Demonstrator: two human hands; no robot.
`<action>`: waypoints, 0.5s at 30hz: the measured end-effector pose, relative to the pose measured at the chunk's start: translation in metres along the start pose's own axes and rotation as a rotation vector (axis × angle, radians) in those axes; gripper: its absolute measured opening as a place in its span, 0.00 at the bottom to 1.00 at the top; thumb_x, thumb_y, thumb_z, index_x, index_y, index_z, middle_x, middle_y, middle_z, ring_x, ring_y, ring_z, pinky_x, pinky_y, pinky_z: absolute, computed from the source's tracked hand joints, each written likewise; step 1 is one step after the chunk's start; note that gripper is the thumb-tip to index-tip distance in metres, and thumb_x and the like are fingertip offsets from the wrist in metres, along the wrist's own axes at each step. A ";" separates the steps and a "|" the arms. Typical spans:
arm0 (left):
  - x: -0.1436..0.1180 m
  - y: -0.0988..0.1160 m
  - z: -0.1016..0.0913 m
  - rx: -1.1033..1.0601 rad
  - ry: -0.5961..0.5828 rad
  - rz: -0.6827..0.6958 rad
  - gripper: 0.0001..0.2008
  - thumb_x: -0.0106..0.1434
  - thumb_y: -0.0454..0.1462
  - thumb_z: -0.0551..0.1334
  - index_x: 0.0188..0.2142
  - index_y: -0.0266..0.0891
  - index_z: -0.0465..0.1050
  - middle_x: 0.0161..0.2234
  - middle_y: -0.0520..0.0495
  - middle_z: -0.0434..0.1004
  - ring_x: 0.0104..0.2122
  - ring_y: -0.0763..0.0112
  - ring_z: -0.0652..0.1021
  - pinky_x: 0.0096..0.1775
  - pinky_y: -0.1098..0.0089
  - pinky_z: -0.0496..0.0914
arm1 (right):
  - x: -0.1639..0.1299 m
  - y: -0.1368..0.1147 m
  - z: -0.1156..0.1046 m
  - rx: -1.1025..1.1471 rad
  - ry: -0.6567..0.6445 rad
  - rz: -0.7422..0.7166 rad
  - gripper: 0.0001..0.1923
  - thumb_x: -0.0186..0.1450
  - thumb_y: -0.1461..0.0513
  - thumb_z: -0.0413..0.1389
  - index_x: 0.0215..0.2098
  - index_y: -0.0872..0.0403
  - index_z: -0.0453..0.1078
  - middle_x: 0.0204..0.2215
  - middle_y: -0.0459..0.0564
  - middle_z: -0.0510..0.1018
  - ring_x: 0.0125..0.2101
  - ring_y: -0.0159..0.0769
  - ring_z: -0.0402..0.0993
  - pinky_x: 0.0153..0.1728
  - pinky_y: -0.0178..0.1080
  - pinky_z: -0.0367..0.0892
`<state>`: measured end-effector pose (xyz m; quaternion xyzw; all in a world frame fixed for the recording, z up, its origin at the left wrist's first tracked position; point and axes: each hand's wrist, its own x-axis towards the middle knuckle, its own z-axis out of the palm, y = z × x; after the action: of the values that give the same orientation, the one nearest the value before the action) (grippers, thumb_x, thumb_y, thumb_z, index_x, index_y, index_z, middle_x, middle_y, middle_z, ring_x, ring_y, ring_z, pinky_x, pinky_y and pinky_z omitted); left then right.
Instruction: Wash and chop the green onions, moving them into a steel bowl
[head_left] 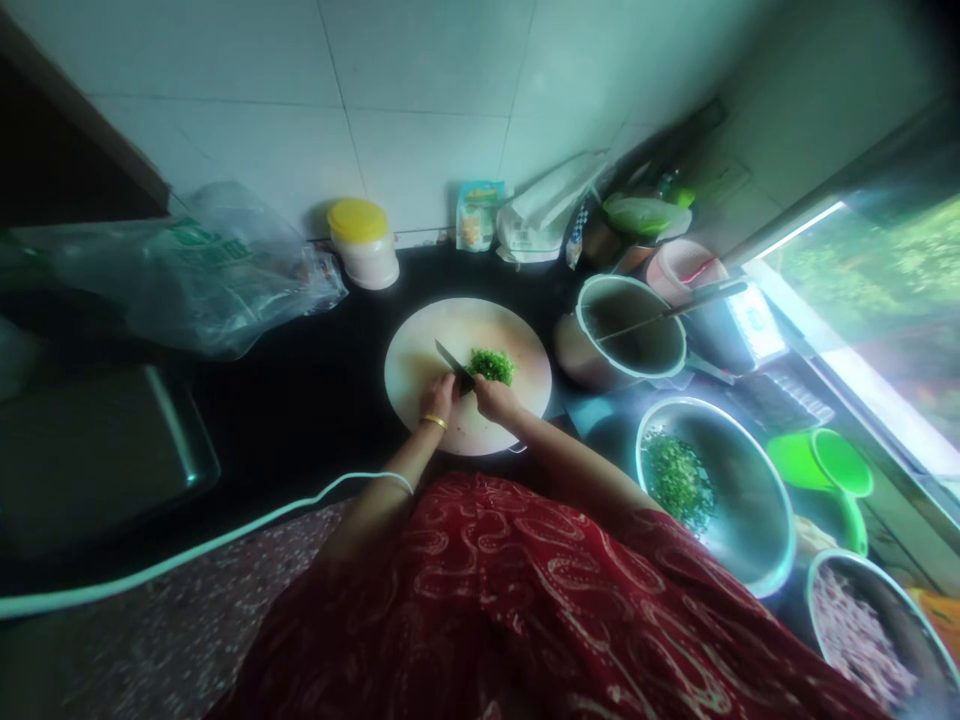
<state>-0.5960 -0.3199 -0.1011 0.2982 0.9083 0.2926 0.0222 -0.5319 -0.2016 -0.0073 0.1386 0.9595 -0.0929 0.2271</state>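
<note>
Greens on a pale board

I'm seeing bright green chopped herbs (492,365) lying on a cream round board (420,350), a yellow-lidded jar (362,240) far left, and red swirl-patterned cloth (525,610) near.

Dark counter (300,390) left of board (420,350) free; pot (622,340), steel bowl (720,490) crowd right.

— What is the person wearing?

— A red garment (525,600) patterned all over with pale swirling lines; it fills the lower part of the view.

— Sleeves?

— Both forearms are bare, the cloth ending further up the arms.

— Any jewellery?

— A thin gold bangle (433,422) sits at the wrist of the left hand (439,398). The right hand (491,398) shows no ring or band that can be made out.
</note>
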 end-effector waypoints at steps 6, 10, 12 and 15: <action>0.009 0.006 -0.007 0.004 -0.024 -0.098 0.15 0.70 0.39 0.48 0.37 0.38 0.72 0.35 0.43 0.76 0.36 0.64 0.76 0.36 0.67 0.67 | 0.001 0.000 0.000 0.014 -0.013 0.001 0.23 0.66 0.69 0.41 0.58 0.56 0.58 0.44 0.62 0.78 0.46 0.48 0.75 0.43 0.46 0.67; 0.008 0.005 -0.016 0.021 -0.050 0.011 0.10 0.67 0.37 0.53 0.41 0.37 0.71 0.39 0.41 0.75 0.40 0.62 0.75 0.41 0.65 0.68 | 0.002 0.000 -0.001 0.013 -0.024 0.002 0.23 0.66 0.69 0.40 0.59 0.55 0.57 0.45 0.61 0.78 0.47 0.48 0.75 0.44 0.46 0.67; 0.006 0.002 -0.019 0.047 -0.096 0.150 0.09 0.63 0.38 0.59 0.42 0.37 0.71 0.43 0.40 0.74 0.43 0.61 0.74 0.44 0.64 0.68 | 0.002 0.001 -0.001 0.024 -0.022 0.003 0.23 0.66 0.68 0.41 0.59 0.56 0.57 0.45 0.62 0.78 0.47 0.48 0.75 0.45 0.47 0.67; 0.001 -0.003 -0.019 0.110 -0.175 0.230 0.11 0.61 0.38 0.61 0.43 0.37 0.72 0.45 0.38 0.72 0.44 0.59 0.74 0.45 0.64 0.69 | 0.001 0.001 0.000 0.038 -0.014 -0.005 0.22 0.67 0.66 0.41 0.58 0.57 0.58 0.44 0.63 0.78 0.46 0.49 0.75 0.43 0.46 0.67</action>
<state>-0.6018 -0.3309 -0.0870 0.4252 0.8775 0.2160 0.0512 -0.5326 -0.2003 -0.0078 0.1399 0.9562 -0.1124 0.2311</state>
